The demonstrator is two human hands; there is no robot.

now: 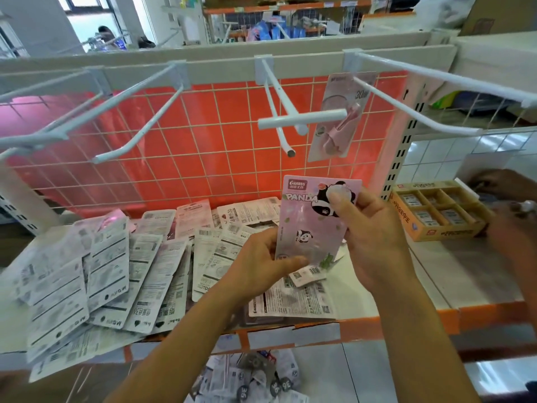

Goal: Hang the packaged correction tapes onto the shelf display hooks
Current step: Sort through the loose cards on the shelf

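Orange backing behind a white wire grid fills the head view, with white display hooks jutting toward the camera over a white shelf edged in orange. 1 pink package already hangs far back on the right-hand hook. The centre hook, with its crossbar, is bare, and so are those toward the left edge. A loose pile of packages lies mostly face down from the shelf's left edge to its middle, and a compartmented box sits near the right back corner.

By my reading, the step in hand is readying the next package for hanging. The panda package is held upright and face-on above the middle of the shelf, below the centre hook and clear of every prong. Next it likely has to rise so its hang hole meets a prong tip, then slide back. That hole is too small to make out here, so lining it up is the fiddly part.

Both of the 2 hands grip it. The left hand pinches the bottom edge, thumb across the front. The right hand clasps the upper right side, thumb pressed over the panda print and fingers curled behind.
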